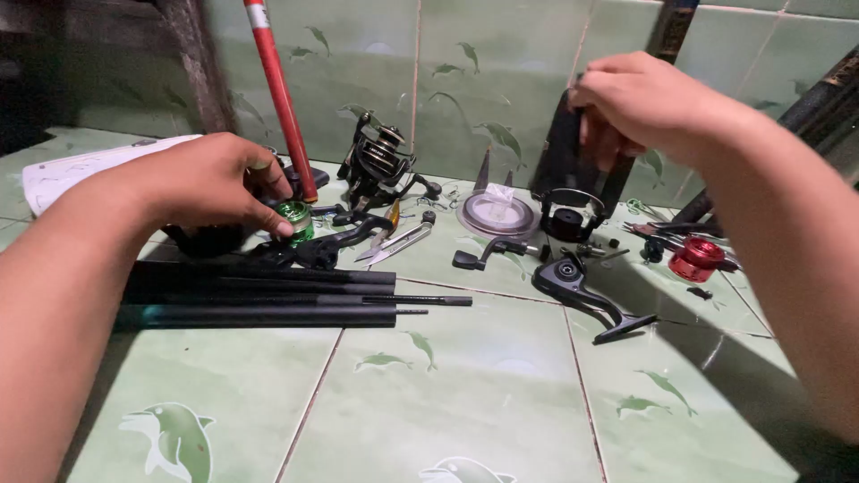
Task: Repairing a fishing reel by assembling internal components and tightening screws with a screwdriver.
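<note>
A green fishing reel (293, 220) at far left sits under the left hand (215, 183), fingers closed on it; the right hand (640, 98) grips a black reel part (564, 152), best held steady.

We see a red spool (696, 258) at three o'clock and a clear line spool (497, 216) near centre. At ten o'clock a red rod (281, 94) leans beside a black reel (380, 167); snips (396, 240) lie below.

rods (268, 300) left on floor, line spool (497, 216) behind reel body (573, 284)
</note>
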